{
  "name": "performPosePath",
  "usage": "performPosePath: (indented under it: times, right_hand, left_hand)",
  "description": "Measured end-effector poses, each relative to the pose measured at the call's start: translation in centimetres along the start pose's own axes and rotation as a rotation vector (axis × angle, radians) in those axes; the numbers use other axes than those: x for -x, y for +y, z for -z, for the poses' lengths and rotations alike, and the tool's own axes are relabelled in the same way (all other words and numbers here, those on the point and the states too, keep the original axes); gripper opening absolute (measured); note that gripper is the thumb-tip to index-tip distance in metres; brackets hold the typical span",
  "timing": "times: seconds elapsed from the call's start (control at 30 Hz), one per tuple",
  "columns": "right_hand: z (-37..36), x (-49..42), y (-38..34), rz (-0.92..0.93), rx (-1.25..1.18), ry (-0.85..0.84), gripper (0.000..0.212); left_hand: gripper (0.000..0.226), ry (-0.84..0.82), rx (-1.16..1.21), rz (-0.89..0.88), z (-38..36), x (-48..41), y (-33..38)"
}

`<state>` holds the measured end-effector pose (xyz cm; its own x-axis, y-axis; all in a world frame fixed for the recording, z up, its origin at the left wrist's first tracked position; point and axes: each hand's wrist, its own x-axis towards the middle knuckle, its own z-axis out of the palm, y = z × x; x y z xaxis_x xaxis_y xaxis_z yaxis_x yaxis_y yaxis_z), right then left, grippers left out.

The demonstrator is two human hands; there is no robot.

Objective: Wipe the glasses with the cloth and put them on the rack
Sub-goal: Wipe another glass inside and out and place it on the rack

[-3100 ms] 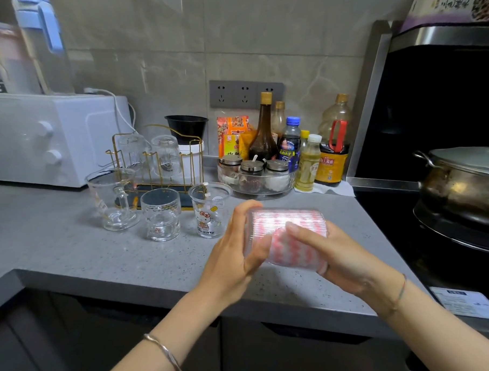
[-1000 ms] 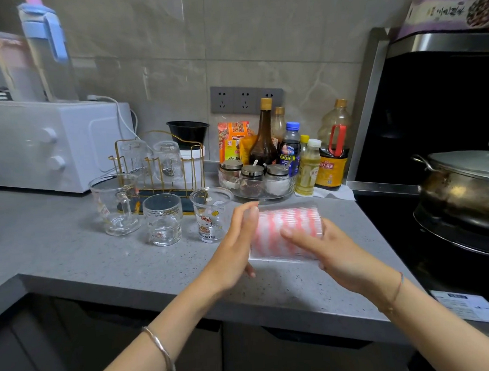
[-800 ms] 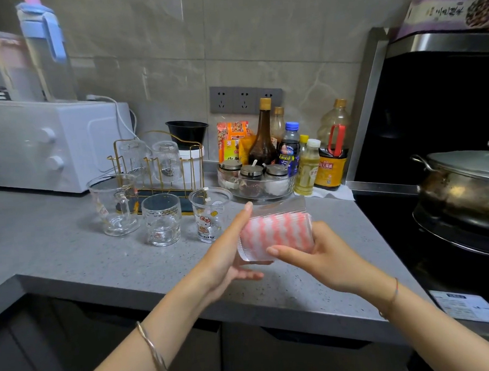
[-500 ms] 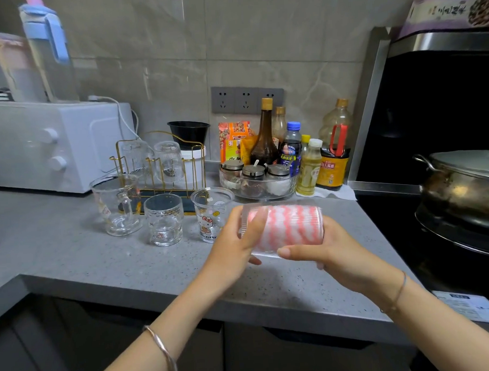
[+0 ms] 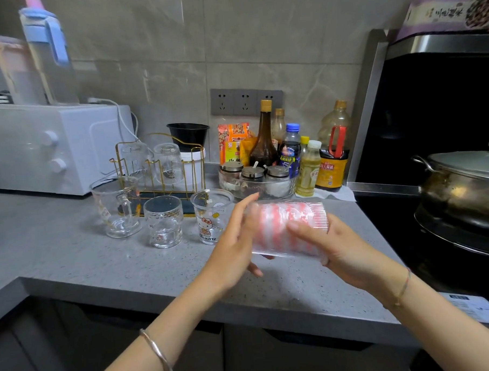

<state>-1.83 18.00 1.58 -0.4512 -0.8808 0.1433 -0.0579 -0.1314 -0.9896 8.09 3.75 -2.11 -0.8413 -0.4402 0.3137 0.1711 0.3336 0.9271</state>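
While right hand (image 5: 338,245) grips it sideways, glass (image 5: 316,213) stuffed with pink striped cloth (image 5: 276,226), left hand (image 5: 232,250) flat-fingered against its end

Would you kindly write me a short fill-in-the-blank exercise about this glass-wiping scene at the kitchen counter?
1. The striped cloth is stuffed ___ the ribbed glass that the right hand holds.
2. The gold rack carries ___ upside-down glasses.
3. The mug, short glass and cartoon cup stand ___ on the counter.
Missing words: inside; two; upright.
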Motion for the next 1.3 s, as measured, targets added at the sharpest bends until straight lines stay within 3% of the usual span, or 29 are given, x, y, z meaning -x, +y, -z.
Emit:
performPosePath:
  times: [0.1, 0.17, 0.23, 0.37, 0.43, 0.6, 0.7, 0.9, 1.07, 1.13, 1.2, 1.3]
  right_hand:
    - [-0.4, 0.2, -0.2, 0.039, 0.230, -0.042, 0.022]
    - [-0.5, 0.2, 0.0, 0.065, 0.294, -0.064, 0.024]
    - [-0.4, 0.2, 0.2, 0.081, 0.276, -0.050, 0.023]
    - [-0.1, 0.1, 0.2, 0.048, 0.216, -0.030, 0.031]
    - [0.1, 0.1, 0.0, 0.027, 0.201, -0.030, 0.039]
    - [0.4, -0.2, -0.1, 0.020, 0.053, -0.116, 0.041]
    - [0.4, -0.1, -0.2, 0.008, -0.041, -0.134, 0.042]
    - [0.3, -0.6, -0.2, -0.023, -0.047, -0.095, 0.031]
    - [-0.1, -0.4, -0.3, 0.021, 0.260, -0.099, 0.025]
    - [-0.2, -0.3, -0.2, 0.022, 0.362, -0.113, 0.024]
    - [-0.3, -0.2, -0.3, 0.026, 0.380, -0.120, 0.018]
    - [-0.3, -0.2, -0.5, 0.035, 0.324, -0.121, 0.025]
  left_hand:
    - [0.061, -0.070, 0.284, 0.353, 0.0, -0.4, 0.6]
    - [0.063, -0.067, 0.350, 0.407, 0.0, -0.4, 0.7]
    - [0.058, -0.014, 0.308, 0.326, -0.2, -0.6, 0.6]
    - [0.014, 0.078, 0.195, 0.092, -0.3, -0.5, 0.9]
    - [0.016, 0.072, 0.149, 0.003, -0.3, -0.4, 0.4]
    - [0.059, 0.027, -0.040, -0.236, 0.2, -0.5, -1.1]
    - [0.063, 0.015, -0.152, -0.312, 0.5, -0.4, -1.1]
    - [0.067, -0.035, -0.097, -0.254, 0.4, -0.1, -0.8]
    - [0.039, -0.058, 0.149, 0.121, 0.0, -0.2, 0.2]
    - [0.048, -0.043, 0.237, 0.194, -0.1, -0.5, 0.3]
    - [0.060, -0.024, 0.259, 0.200, -0.1, -0.6, 0.2]
    - [0.044, 0.026, 0.146, 0.079, 0.0, -0.5, 0.2]
